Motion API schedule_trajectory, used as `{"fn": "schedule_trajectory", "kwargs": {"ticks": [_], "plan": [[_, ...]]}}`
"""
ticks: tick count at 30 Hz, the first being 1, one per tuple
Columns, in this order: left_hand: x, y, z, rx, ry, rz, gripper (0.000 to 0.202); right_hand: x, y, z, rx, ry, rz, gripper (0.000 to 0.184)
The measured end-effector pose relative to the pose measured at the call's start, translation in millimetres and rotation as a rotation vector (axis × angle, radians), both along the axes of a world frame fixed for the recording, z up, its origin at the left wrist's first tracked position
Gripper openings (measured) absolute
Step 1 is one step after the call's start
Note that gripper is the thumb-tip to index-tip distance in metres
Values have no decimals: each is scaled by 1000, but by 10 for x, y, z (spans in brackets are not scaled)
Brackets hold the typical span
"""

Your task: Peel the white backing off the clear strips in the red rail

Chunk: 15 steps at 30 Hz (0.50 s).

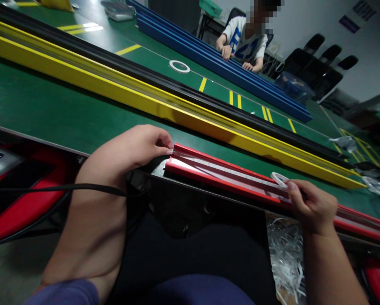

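1. Grip: right hand (315, 205) pinches a white roll (273, 176) at its rim, thumb uppermost. Left hand (145, 146): thumb and forefinger tips drawn together at the end of the red rail (228, 176); anything between them too small to tell.
2. Green table (65, 101), beneath the rails.
3. Yellow rail (177, 116): runs 10 to 3 o'clock.
4. Blue rails (209, 55), 1 o'clock; co-worker's hands (227, 53) on them.
5. Red rail: from centre toward 4 o'clock, along table's near edge.
6. Held roll: 3 o'clock, at red rail. Second roll (172, 64) flat, 12 o'clock.
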State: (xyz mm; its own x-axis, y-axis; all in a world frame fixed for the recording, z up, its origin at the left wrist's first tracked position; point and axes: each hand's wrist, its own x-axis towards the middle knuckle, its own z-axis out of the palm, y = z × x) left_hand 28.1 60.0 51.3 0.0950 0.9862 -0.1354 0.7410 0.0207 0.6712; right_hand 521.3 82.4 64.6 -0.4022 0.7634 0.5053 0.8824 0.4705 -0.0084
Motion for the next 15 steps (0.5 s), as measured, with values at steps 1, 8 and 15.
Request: {"fn": "schedule_trajectory", "kwargs": {"ticks": [1, 8, 15], "plan": [[12, 6, -6, 7, 3, 18, 33, -10, 1, 0, 12, -8, 0, 34], [80, 8, 12, 70, 67, 102, 32, -40, 17, 1, 29, -65, -113, 37], [130, 6, 16, 126, 67, 108, 26, -54, 38, -14, 29, -94, -193, 37]]}}
